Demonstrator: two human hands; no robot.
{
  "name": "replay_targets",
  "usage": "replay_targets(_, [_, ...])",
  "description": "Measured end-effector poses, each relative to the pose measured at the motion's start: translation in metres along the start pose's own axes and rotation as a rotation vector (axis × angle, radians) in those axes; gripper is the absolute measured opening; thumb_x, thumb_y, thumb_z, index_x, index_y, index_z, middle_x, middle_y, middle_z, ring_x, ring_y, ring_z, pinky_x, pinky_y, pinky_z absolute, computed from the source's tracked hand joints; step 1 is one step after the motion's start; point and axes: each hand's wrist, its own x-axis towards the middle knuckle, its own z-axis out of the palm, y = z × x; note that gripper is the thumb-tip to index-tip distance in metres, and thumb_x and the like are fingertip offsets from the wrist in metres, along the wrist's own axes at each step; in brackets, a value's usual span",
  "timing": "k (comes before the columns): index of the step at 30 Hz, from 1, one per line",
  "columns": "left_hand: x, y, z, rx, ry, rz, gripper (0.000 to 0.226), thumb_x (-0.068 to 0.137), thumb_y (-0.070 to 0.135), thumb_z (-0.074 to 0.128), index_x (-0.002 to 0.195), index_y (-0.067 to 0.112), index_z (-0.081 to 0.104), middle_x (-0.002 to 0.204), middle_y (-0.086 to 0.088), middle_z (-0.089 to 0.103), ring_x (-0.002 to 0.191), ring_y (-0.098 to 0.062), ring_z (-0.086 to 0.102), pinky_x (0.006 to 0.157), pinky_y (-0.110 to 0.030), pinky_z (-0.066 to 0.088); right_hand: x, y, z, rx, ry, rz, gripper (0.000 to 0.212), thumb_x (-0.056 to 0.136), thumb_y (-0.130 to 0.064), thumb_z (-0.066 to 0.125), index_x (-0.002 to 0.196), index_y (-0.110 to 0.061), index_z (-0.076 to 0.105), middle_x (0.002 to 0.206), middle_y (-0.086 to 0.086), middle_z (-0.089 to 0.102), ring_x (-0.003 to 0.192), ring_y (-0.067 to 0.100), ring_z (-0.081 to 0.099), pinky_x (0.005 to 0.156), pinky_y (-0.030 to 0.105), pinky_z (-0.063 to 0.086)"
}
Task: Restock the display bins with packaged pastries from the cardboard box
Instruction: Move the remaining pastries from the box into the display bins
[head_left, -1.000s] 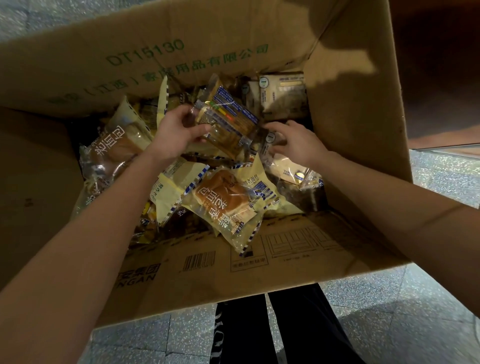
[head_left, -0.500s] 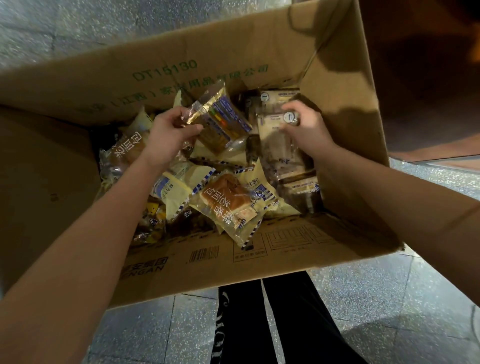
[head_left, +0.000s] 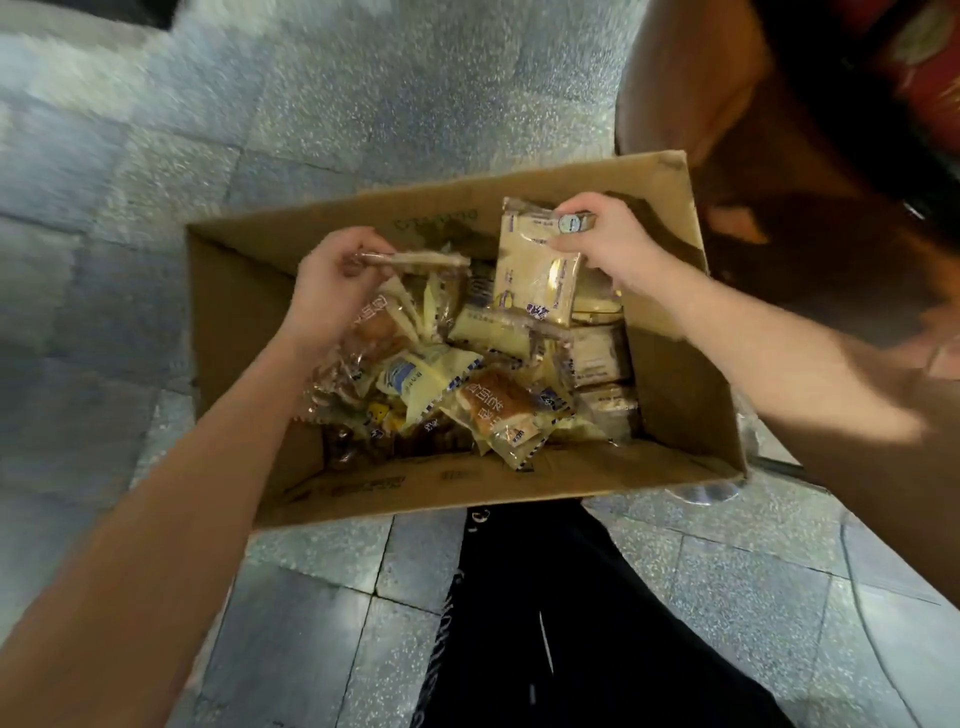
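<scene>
Packaged pastries (head_left: 493, 400) lie heaped in the open cardboard box (head_left: 675, 374), which sits on a floor (head_left: 363, 104) of grey speckled stone tiles. My left grip (head_left: 332, 275) pinches a thin packet (head_left: 415, 259) seen edge-on above the heap. My right grip (head_left: 610, 241) curls round the top of a pale yellow packet (head_left: 535, 275) hanging over the box's far side. My black trousers (head_left: 545, 623) show just beside the near wall. A blurred brown curved surface (head_left: 691, 78) rises far right.

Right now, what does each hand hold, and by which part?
The left hand pinches a flat packet, seen edge-on, by one end. The right hand grips a pale yellow packet by its upper right corner.
</scene>
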Motion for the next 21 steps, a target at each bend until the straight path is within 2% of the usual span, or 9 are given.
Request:
replay_targets(3, [-0.021, 0.02, -0.028, -0.044, -0.008, -0.033, 0.018, 0.092, 0.001, 0.062, 0.099, 0.016, 0.067, 0.115, 0.003, 0.062, 0.108, -0.023, 0.065, 0.09, -0.037, 0.057, -0.014, -0.037, -0.001, -0.002, -0.041, -0.059, 0.043, 0.085, -0.018, 0.073, 0.126, -0.02, 0.059, 0.125, 0.0, 0.057, 0.103, 0.016, 0.061, 0.077, 0.023, 0.047])
replay_targets(5, [-0.037, 0.032, -0.045, -0.095, -0.007, -0.05, 0.021, 0.092, 0.0, 0.061, 0.095, 0.02, 0.066, 0.108, 0.0, 0.066, 0.103, -0.026, 0.067, 0.086, -0.037, 0.059, -0.024, -0.059, 0.001, 0.002, -0.076, -0.089, 0.04, 0.086, -0.02, 0.073, 0.123, -0.024, 0.059, 0.124, -0.001, 0.058, 0.106, 0.015, 0.06, 0.084, 0.027, 0.049])
replay_targets(7, [-0.053, 0.041, -0.06, -0.093, 0.01, -0.056, 0.023, 0.09, 0.0, 0.063, 0.092, 0.023, 0.066, 0.105, 0.003, 0.066, 0.107, -0.024, 0.065, 0.091, -0.038, 0.057, -0.033, -0.079, 0.005, 0.005, -0.11, -0.104, 0.039, 0.085, -0.023, 0.074, 0.12, -0.03, 0.058, 0.122, -0.001, 0.058, 0.104, 0.015, 0.057, 0.092, 0.034, 0.047])
replay_targets(10, [-0.076, 0.049, -0.081, -0.035, 0.047, -0.068, 0.013, 0.085, 0.018, 0.074, 0.097, 0.021, 0.069, 0.102, 0.002, 0.07, 0.101, -0.014, 0.065, 0.091, -0.03, 0.053, -0.044, -0.111, 0.011, -0.025, -0.144, -0.138, 0.041, 0.086, -0.023, 0.073, 0.124, -0.029, 0.058, 0.124, -0.002, 0.056, 0.091, 0.008, 0.054, 0.081, 0.029, 0.047])
replay_targets(12, [-0.092, 0.056, -0.094, -0.057, 0.112, -0.077, 0.014, 0.087, 0.029, 0.072, 0.096, 0.019, 0.07, 0.094, 0.006, 0.071, 0.089, -0.003, 0.064, 0.08, -0.019, 0.049, -0.049, -0.135, 0.018, -0.03, -0.168, -0.159, 0.044, 0.086, -0.021, 0.073, 0.127, -0.024, 0.058, 0.123, -0.006, 0.053, 0.096, 0.013, 0.059, 0.082, 0.033, 0.052])
replay_targets(13, [-0.1, 0.06, -0.099, -0.072, 0.157, -0.069, 0.011, 0.09, 0.032, 0.069, 0.092, 0.021, 0.07, 0.089, 0.01, 0.07, 0.084, 0.001, 0.063, 0.077, -0.018, 0.047, -0.052, -0.147, 0.022, -0.037, -0.188, -0.173, 0.044, 0.086, -0.02, 0.073, 0.127, -0.023, 0.058, 0.119, -0.009, 0.054, 0.098, 0.016, 0.061, 0.082, 0.034, 0.054])
replay_targets(16, [-0.119, 0.064, -0.118, -0.079, 0.277, -0.066, 0.013, 0.092, 0.029, 0.067, 0.08, 0.024, 0.068, 0.077, 0.017, 0.069, 0.076, 0.001, 0.062, 0.077, -0.024, 0.046, -0.062, -0.185, 0.037, -0.069, -0.259, -0.197, 0.039, 0.088, -0.015, 0.07, 0.123, -0.023, 0.057, 0.102, -0.012, 0.059, 0.085, 0.009, 0.062, 0.064, 0.023, 0.05])
replay_targets(19, [-0.142, 0.064, -0.137, -0.041, 0.331, -0.107, 0.009, 0.086, 0.019, 0.073, 0.083, 0.013, 0.068, 0.092, 0.007, 0.069, 0.089, -0.011, 0.064, 0.088, -0.038, 0.052, -0.069, -0.214, 0.055, -0.065, -0.314, -0.224, 0.04, 0.086, -0.014, 0.071, 0.121, -0.022, 0.056, 0.109, -0.001, 0.061, 0.094, 0.018, 0.063, 0.068, 0.028, 0.05])
replay_targets(21, [-0.163, 0.068, -0.145, -0.057, 0.377, -0.127, 0.005, 0.084, 0.014, 0.074, 0.084, 0.012, 0.069, 0.101, 0.001, 0.067, 0.098, -0.017, 0.064, 0.095, -0.043, 0.052, -0.077, -0.23, 0.066, -0.05, -0.342, -0.229, 0.041, 0.085, -0.014, 0.072, 0.121, -0.023, 0.055, 0.108, -0.002, 0.059, 0.096, 0.018, 0.061, 0.065, 0.025, 0.047])
